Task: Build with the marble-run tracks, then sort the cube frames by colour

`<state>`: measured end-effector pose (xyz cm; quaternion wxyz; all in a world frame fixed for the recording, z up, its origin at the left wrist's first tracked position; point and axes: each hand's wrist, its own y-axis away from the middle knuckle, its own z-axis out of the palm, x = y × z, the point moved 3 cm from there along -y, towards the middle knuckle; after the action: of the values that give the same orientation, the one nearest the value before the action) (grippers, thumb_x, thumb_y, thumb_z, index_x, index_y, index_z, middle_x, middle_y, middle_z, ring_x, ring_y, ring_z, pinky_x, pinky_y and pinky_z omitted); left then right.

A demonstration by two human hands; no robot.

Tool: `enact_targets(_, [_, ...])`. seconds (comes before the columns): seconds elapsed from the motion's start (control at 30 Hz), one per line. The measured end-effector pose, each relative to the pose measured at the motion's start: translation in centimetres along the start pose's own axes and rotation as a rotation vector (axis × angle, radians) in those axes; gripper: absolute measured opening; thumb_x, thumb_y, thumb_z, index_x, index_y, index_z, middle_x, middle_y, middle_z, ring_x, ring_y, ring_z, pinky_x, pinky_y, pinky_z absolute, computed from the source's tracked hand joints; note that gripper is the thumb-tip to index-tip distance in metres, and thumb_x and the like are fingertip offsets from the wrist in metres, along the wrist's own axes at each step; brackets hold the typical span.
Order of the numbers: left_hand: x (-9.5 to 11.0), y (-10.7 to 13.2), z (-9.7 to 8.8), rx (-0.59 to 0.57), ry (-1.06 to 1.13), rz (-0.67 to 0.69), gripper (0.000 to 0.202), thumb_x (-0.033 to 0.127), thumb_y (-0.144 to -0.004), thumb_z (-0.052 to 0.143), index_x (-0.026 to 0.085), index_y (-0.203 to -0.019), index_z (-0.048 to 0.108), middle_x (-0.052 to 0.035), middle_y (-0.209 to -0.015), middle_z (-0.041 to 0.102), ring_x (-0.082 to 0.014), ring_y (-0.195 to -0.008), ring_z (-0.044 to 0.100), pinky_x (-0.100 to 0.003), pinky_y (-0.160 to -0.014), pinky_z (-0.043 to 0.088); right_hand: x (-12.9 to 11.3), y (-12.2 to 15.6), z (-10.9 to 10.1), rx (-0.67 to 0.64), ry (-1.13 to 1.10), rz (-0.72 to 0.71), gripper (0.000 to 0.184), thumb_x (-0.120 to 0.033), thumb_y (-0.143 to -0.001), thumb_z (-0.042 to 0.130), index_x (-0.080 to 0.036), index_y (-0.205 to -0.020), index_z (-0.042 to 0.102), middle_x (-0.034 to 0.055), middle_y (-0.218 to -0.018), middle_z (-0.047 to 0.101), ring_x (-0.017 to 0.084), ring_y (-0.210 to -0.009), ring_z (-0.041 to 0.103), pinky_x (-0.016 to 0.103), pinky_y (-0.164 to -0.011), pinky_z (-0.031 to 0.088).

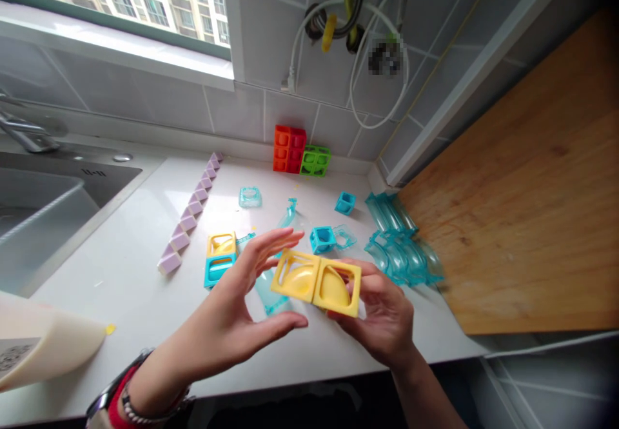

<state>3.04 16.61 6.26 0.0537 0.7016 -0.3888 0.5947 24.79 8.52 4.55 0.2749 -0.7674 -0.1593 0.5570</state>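
Note:
Two yellow toy cube blocks (316,282), joined side by side, are raised above the white counter. My right hand (384,309) grips their right end between thumb and fingers. My left hand (256,293) is beside their left end, thumb and fingers spread apart. Just past my left hand, a yellow cube and a blue cube (220,271) stand together on the counter. Clear teal track pieces (271,293) lie partly hidden under the hands. Beyond the yellow blocks sits a blue cube (322,240) near a clear ring-like piece (345,237).
Red blocks (289,149) and green blocks (316,160) stand against the wall. Curved teal tracks (403,255) are stacked at right by a wooden board (527,209). A lilac zigzag strip (193,209) runs along the left, near the sink (111,171). A cream container (48,339) is at lower left.

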Motion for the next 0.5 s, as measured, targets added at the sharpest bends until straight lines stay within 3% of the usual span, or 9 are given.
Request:
enact_targets(0.07, [-0.1, 0.0, 0.1, -0.052, 0.153, -0.033, 0.092, 0.02, -0.079, 0.092, 0.032, -0.156, 0.042, -0.0154, -0.142, 0.067, -0.0306, -0.126, 0.07, -0.037, -0.103, 0.062, -0.4, -0.1, 0.2, -0.06, -0.035, -0.044, 0.032, -0.019, -0.08, 0.089, -0.024, -0.105, 0.069, 0.0118, -0.124, 0.077, 0.031, -0.119, 0.074, 0.047, -0.101, 0.062])
enact_targets(0.13, [0.0, 0.0, 0.3, -0.048, 0.21, -0.01, 0.075, 0.02, -0.076, 0.094, 0.029, -0.141, 0.058, -0.0122, -0.128, 0.075, -0.0278, -0.112, 0.077, -0.032, -0.093, 0.066, -0.8, -0.1, 0.3, -0.072, -0.013, -0.085, 0.035, -0.021, -0.08, 0.09, -0.025, -0.107, 0.069, 0.0134, -0.128, 0.076, 0.032, -0.119, 0.075, 0.049, -0.102, 0.063])
enact_targets(0.2, [0.2, 0.0, 0.4, -0.025, 0.176, 0.052, 0.059, 0.018, -0.075, 0.094, 0.026, -0.127, 0.067, -0.0105, -0.124, 0.076, -0.0263, -0.112, 0.076, -0.03, -0.095, 0.064, -0.9, 0.1, 0.4, -0.03, 0.016, -0.118, 0.043, -0.026, -0.081, 0.09, -0.025, -0.117, 0.066, 0.0154, -0.133, 0.074, 0.034, -0.12, 0.074, 0.052, -0.101, 0.063])
enact_targets(0.33, [0.7, -0.1, 0.3, -0.008, 0.09, 0.138, 0.056, 0.012, -0.078, 0.09, 0.025, -0.128, 0.066, -0.0097, -0.125, 0.076, -0.0233, -0.116, 0.074, -0.027, -0.1, 0.061, -0.8, 0.4, 0.2, 0.07, -0.04, -0.142, 0.063, -0.042, -0.083, 0.089, -0.028, -0.133, 0.055, 0.0153, -0.128, 0.076, 0.035, -0.12, 0.074, 0.057, -0.1, 0.063])
enact_targets(0.5, [0.9, -0.2, 0.2, -0.018, -0.003, 0.185, 0.053, 0.009, -0.08, 0.085, 0.024, -0.127, 0.066, -0.0097, -0.122, 0.077, -0.0229, -0.11, 0.076, -0.027, -0.097, 0.061, -0.9, 0.4, 0.4, -0.019, 0.059, -0.13, 0.072, -0.046, -0.076, 0.093, -0.025, -0.139, 0.063, 0.0164, -0.123, 0.077, 0.036, -0.117, 0.074, 0.055, -0.1, 0.064])
